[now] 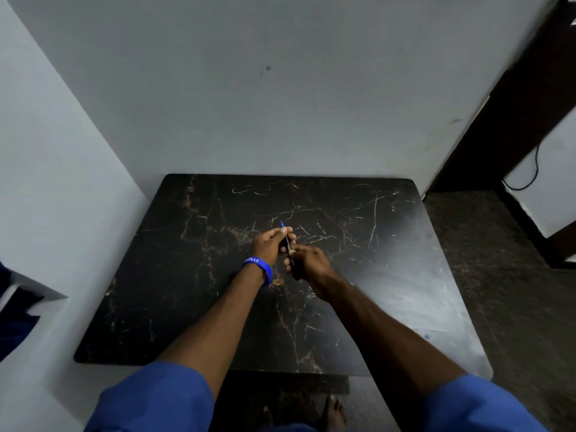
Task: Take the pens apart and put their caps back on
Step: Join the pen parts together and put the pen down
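two hands meet above the middle of the dark marbled worktop (358,260), both holding one pen (287,243). the left hand (270,244), with a blue wristband (260,268), has its grip closed round the far part of the pen, whose blue tip sticks out past the fingers. the right hand (307,263), just beside it on the near right, is closed round the dark near end.
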